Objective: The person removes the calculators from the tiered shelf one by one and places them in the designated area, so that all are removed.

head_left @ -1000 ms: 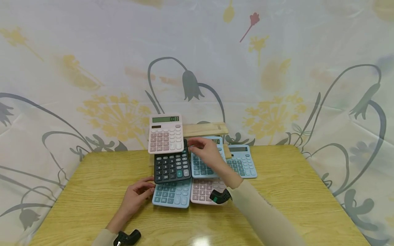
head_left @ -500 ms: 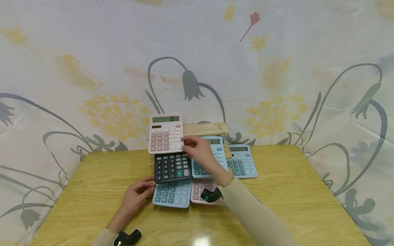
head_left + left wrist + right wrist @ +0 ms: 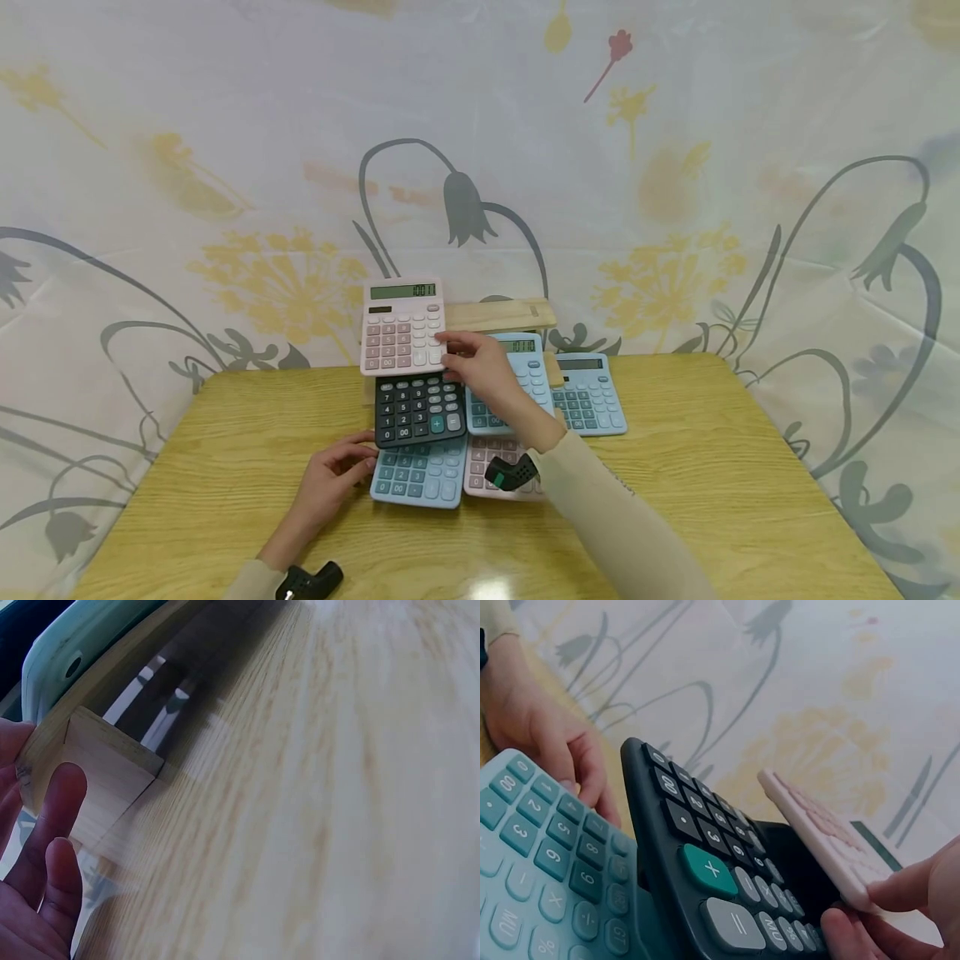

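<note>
My right hand (image 3: 483, 371) pinches the lower right edge of a pink calculator (image 3: 403, 329) at the top left of a tiered group of calculators. Its thumb and fingers show at that edge in the right wrist view, beside the pink calculator (image 3: 832, 840). Directly below leans a black calculator (image 3: 420, 412). Lower still is a blue calculator (image 3: 420, 479), and my left hand (image 3: 330, 479) is at its left edge. In the left wrist view, the left fingers (image 3: 64, 795) are around the end of a wooden stand (image 3: 105, 769) under the blue calculator; their contact is partly hidden.
To the right stand another blue calculator (image 3: 531, 367), a second pink one (image 3: 495, 467), partly covered by the right wrist, and a blue one (image 3: 588, 396) at the far right. A wooden ledge (image 3: 498, 314) shows behind. The patterned cloth (image 3: 675, 167) hangs beyond the wood-grain table (image 3: 697, 467).
My right hand has moved left from the middle blue calculator to the pink calculator's lower right edge and grips it there. The left hand has stayed in place.
</note>
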Demonstrator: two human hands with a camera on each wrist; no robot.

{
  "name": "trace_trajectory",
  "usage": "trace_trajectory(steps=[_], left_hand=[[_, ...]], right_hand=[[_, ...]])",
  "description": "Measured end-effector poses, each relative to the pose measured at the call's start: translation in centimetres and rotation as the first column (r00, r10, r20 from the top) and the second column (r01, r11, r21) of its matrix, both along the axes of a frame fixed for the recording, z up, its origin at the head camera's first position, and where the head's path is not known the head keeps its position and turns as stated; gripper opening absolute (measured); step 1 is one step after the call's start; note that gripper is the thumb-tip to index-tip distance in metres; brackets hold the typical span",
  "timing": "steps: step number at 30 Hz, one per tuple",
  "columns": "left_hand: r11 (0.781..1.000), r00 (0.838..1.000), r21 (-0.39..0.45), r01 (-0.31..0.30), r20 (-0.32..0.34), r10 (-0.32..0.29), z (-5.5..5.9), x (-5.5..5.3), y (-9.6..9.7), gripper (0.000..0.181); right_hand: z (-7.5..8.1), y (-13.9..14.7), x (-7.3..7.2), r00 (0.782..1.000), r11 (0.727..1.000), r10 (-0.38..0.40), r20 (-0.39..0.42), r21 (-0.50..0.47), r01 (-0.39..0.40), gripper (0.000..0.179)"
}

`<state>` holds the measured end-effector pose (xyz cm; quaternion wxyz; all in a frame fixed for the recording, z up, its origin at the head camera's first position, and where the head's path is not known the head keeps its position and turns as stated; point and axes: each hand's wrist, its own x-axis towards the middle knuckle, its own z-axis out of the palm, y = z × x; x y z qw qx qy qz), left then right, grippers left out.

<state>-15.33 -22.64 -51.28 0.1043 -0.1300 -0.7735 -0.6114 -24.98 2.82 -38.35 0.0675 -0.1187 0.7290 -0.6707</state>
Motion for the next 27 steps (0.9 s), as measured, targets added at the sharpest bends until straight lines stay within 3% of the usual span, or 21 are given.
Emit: trace_trajectory(steps=[8, 15, 27], left_hand=[[1.0, 0.999, -0.019, -0.019, 0.031, 0.019, -0.22, -0.15, -0.18, 0.006], [0.999, 0.999, -0.029, -0.027, 0.031, 0.028, -0.19, -0.4, -0.22, 0.006], [0.999, 0.998, -0.022, -0.044, 0.054, 0.045, -0.17, -0.07, 0.08, 0.006]], right_hand=[[0.31, -0.47, 0.26, 0.998, 0.999, -0.014, 0.061, -0.05, 0.017, 0.036], [0.41, -0.78, 0.51, 0.997, 0.997, -0.061, 0.052, -0.043, 0.063, 0.035], [-0.01, -0.74, 0.78, 0.999, 0.998, -0.046, 0.02, -0.046, 0.047, 0.034]])
